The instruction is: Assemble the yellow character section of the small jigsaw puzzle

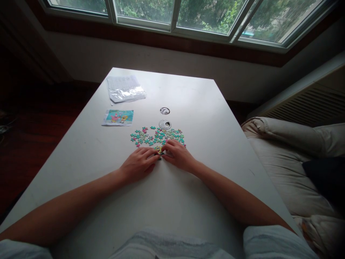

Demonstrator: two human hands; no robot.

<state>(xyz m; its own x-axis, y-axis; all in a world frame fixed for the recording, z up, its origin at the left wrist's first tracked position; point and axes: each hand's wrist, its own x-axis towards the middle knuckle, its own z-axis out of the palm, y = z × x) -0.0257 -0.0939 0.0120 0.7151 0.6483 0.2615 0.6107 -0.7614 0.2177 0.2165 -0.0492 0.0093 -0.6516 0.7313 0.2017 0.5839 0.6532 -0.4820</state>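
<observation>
Both of my hands rest on the white table (205,118) with their fingertips meeting over a small yellow jigsaw piece (159,149). My left hand (138,162) pinches that piece from the left, fingers bent and pressed together. My right hand (178,154) pinches it from the right, fingers curled down. Just beyond my fingers lies a loose scatter of several teal, pink and beige jigsaw pieces (151,137).
A small cartoon reference picture (118,117) lies at the left of the pieces. A clear plastic bag on printed paper (125,90) sits at the far left. Two round shiny discs (164,124) (164,110) lie beyond the pieces. A cushioned seat (291,158) stands at the right, windows behind.
</observation>
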